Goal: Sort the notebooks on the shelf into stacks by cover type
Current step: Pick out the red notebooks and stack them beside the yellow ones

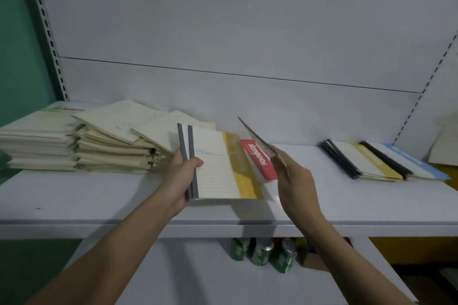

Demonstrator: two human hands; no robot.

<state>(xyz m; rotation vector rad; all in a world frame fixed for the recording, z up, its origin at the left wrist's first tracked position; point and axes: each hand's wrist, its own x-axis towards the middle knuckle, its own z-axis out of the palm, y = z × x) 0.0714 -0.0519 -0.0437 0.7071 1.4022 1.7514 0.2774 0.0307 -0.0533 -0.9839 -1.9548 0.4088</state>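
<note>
My left hand grips a small bundle of yellow-banded notebooks by their grey spines, held just above the white shelf. My right hand holds a thin notebook tilted on edge, seen almost edge-on. Under it lies a red-banded notebook. At the shelf's right sit a stack with yellow bands and a stack with blue bands. Cream-covered notebooks are piled at the left.
The shelf's white back panel rises behind the piles. Several green cans stand on the lower shelf below my hands. A loose cream sheet or cover leans at the far right. A green wall borders the left.
</note>
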